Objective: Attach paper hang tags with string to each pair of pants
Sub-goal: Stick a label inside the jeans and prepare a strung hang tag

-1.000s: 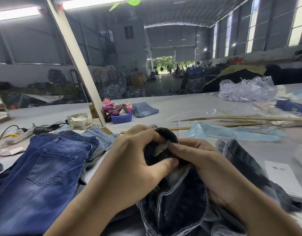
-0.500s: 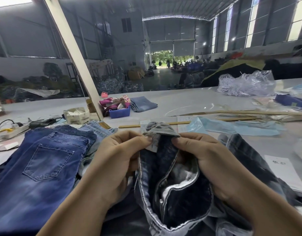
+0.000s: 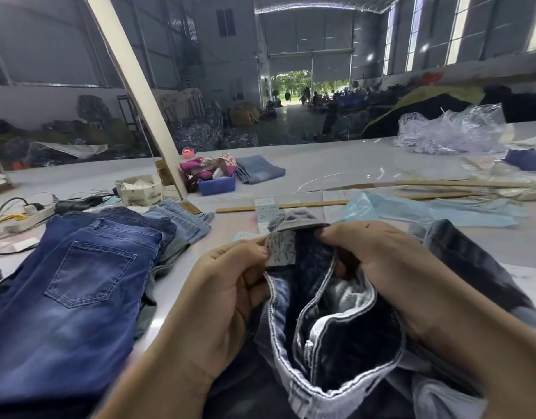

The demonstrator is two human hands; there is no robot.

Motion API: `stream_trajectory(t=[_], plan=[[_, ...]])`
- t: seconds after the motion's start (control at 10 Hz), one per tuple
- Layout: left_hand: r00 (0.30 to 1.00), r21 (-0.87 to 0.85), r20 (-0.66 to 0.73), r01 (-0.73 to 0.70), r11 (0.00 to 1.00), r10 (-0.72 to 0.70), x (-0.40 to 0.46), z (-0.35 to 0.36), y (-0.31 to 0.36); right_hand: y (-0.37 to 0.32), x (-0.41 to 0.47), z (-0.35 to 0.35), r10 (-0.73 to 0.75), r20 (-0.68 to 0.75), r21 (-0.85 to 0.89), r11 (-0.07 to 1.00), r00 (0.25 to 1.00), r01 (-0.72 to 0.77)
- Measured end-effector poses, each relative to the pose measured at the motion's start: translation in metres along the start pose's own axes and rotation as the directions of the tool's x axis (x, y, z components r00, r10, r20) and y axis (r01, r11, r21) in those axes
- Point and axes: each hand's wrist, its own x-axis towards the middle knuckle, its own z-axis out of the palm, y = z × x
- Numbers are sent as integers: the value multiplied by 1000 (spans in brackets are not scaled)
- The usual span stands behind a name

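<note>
Dark washed jeans (image 3: 345, 337) lie in front of me with the waistband pulled open, the inside showing. My left hand (image 3: 227, 294) pinches a small whitish label (image 3: 281, 248) sewn inside the waistband, holding it flat toward me. My right hand (image 3: 378, 261) grips the waistband edge just right of the label, fingers curled over the denim. A white paper tag (image 3: 523, 275) lies on the table to the right, partly hidden by the jeans.
A stack of blue jeans (image 3: 73, 291) lies on my left. Behind it sit a box of tags (image 3: 139, 190), a power strip with cables (image 3: 28, 214) and a blue bin (image 3: 217, 184). Wooden sticks (image 3: 309, 204), blue plastic sheets (image 3: 442, 211) and clear bags (image 3: 451, 133) lie further back.
My hands have spread the bunched waistband apart and turned out the inner label. The jeans' opening now gapes wide toward me.
</note>
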Motion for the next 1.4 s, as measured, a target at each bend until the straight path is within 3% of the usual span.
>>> stream_trajectory(t=[0.1, 0.2, 0.3, 0.6, 0.7, 0.9, 1.1, 1.3, 1.4], plan=[[995, 103, -51, -86, 991, 91, -5, 2, -4, -1, 0, 6, 3, 147, -44, 999, 989, 4], [963, 334, -154, -161, 929, 223, -5, 1, -8, 0, -1, 12, -34, 214, -132, 989, 976, 64], [951, 386, -162, -186, 904, 265, -5, 0, -10, 1, -1, 13, -66, 203, -157, 983, 977, 99], [939, 53, -222, -259, 964, 264, -12, 3, -17, 1, -3, 9, -14, 147, -126, 991, 989, 32], [932, -25, -185, -321, 947, 311, -13, 1, -20, 3, -3, 8, 6, 35, -89, 996, 999, -3], [947, -76, -171, -286, 955, 270, -14, -6, -24, 4, -6, 11, 7, -50, -90, 996, 999, -12], [945, 0, -134, -299, 954, 297, -17, -5, -23, 4, -3, 10, 3, 50, -111, 994, 999, 3], [893, 338, -143, -360, 869, 426, -21, -10, -33, 7, -2, 9, -47, 165, -139, 988, 985, 71], [877, 338, -102, -412, 846, 469, -21, -8, -35, 8, -1, 9, -41, 173, -149, 986, 984, 68]])
